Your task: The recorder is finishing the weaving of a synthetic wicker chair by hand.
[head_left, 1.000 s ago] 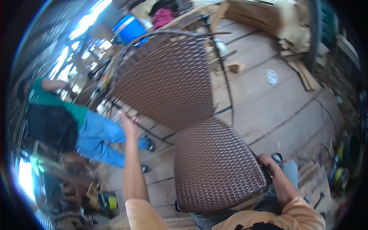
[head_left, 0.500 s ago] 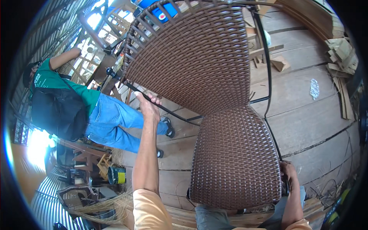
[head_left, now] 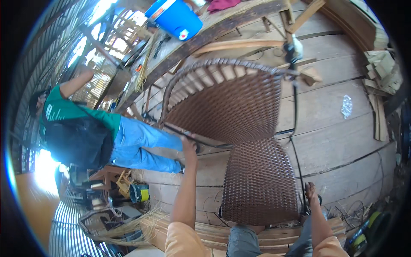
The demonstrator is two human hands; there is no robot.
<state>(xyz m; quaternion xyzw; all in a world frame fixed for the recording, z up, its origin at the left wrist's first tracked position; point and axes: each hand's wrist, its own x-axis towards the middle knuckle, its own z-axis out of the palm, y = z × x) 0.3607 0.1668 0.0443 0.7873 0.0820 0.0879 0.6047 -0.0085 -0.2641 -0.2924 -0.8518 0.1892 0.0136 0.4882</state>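
A brown woven wicker chair with a thin black metal frame fills the middle, its seat towards me and its backrest leaning away. Along the curved top rim of the backrest, short upright strips show gaps between them. My left hand, somewhat blurred, is closed around the black frame bar on the chair's left side. Beside the right edge of the seat, my right hand has its fingers stretched out, close to the black frame rod. My knees are under the seat's near edge.
A person in a green shirt and jeans stands at left. Beyond the chair is a wooden bench with a blue bucket. A dark bucket and straw-like strands lie lower left; wood offcuts are piled right.
The chair has tipped away and lower, uncovering the bench and blue bucket. My left hand has moved right and down with the bar. My right hand has loosened from the seat-side frame.
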